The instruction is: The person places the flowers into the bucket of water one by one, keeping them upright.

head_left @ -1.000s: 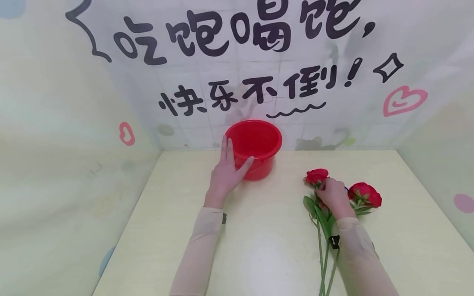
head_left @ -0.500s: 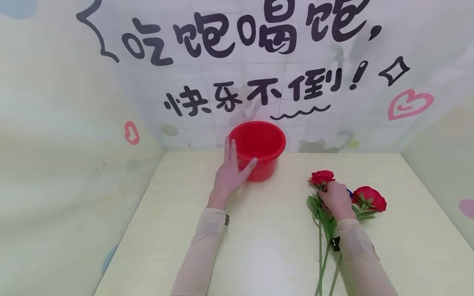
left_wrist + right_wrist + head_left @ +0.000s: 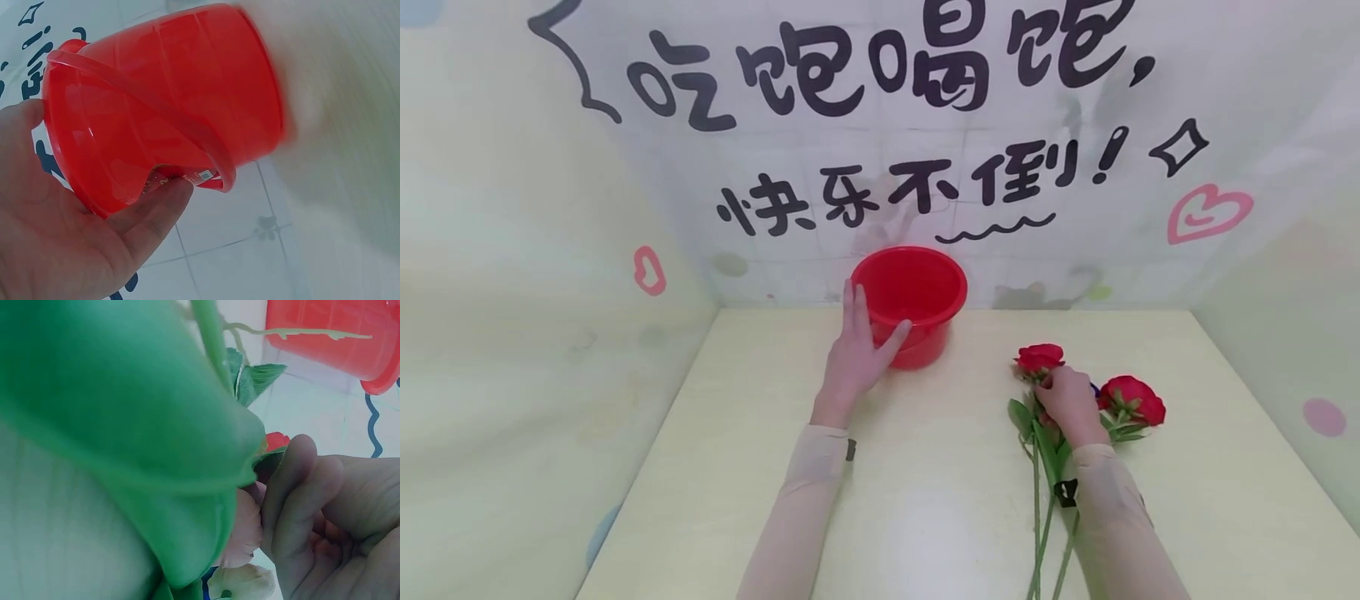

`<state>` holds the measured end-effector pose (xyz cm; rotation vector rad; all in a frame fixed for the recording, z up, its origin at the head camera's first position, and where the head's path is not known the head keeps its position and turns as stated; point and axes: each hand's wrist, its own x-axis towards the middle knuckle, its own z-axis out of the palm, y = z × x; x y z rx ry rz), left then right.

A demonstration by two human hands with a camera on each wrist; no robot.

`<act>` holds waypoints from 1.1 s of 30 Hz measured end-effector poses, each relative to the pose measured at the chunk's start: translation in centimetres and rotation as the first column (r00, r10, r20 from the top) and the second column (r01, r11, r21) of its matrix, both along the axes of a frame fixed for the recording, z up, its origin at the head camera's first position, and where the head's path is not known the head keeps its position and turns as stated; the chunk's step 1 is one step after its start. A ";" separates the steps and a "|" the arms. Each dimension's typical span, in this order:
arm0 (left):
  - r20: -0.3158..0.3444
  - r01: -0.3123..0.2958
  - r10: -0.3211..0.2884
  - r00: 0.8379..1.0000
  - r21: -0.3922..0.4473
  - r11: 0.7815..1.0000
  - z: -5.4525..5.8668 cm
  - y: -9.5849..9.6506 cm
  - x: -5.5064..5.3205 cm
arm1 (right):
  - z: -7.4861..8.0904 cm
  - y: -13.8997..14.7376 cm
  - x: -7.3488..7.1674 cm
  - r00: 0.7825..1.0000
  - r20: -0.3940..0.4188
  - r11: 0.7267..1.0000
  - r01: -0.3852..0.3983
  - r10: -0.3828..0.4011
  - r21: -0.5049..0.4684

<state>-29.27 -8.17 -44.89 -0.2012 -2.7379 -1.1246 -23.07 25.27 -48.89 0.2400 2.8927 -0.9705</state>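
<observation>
A red plastic bucket (image 3: 928,340) stands upright near the back wall. My left hand (image 3: 853,358) rests against its left front side, fingers extended and spread, thumb at the rim. In the left wrist view, the bucket's handle (image 3: 144,94) hangs down across its side and the fingertips reach a small printed label (image 3: 203,177). Over on the right, my right hand (image 3: 1070,404) pinches a red rose (image 3: 1040,357) just below its bloom. Large green leaves (image 3: 137,406) fill much of the right wrist view, hiding part of the grip. Another red rose (image 3: 1138,400) lies right beside this hand.
Long green stems (image 3: 1037,517) run toward the table's near edge beneath the right forearm. A small blue piece (image 3: 1095,390) shows between the hand and the right rose. Pale-coloured blooms (image 3: 240,581) lie below the right hand. Printed sheeting (image 3: 820,167) encloses the table (image 3: 760,392) behind and at both sides.
The head view shifts slightly sideways and back. Both hands, the bucket and the roses keep nearly the same places on the table.
</observation>
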 end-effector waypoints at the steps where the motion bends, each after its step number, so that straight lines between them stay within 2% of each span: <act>1: -0.001 0.008 -0.008 1.000 -0.001 1.000 0.0 0.0 -0.1 | 0.0 -0.1 0.0 1.000 0.002 1.000 0.007 -0.007 -0.007; 5: 0.000 0.027 -0.027 1.000 0.007 1.000 0.0 0.2 -0.3 | 0.2 0.1 0.2 1.000 0.005 0.999 0.024 -0.024 -0.031; 16: 0.005 0.013 -0.013 1.000 0.003 1.000 0.3 0.5 -0.1 | 1.2 0.0 0.7 0.998 -0.061 0.998 0.001 -0.004 -0.061; 21: 0.023 -0.013 0.013 1.000 -0.008 1.000 0.3 0.1 0.4 | 2.3 -0.7 0.9 0.998 -0.056 0.991 -0.006 -0.001 -0.134; 24: 0.019 -0.013 0.013 1.000 -0.015 1.000 0.2 -0.1 0.4 | 3.2 -1.1 1.1 0.997 -0.083 0.987 -0.019 0.005 -0.160; 28: 0.001 -0.011 0.011 1.000 -0.011 1.000 0.0 -0.1 0.3 | 4.1 -1.4 1.4 0.991 -0.132 0.986 -0.048 0.026 -0.160; 33: -0.003 -0.011 0.011 1.000 -0.020 1.000 0.0 -0.1 0.4 | 4.7 -1.6 1.7 0.989 -0.147 0.987 -0.054 0.032 -0.149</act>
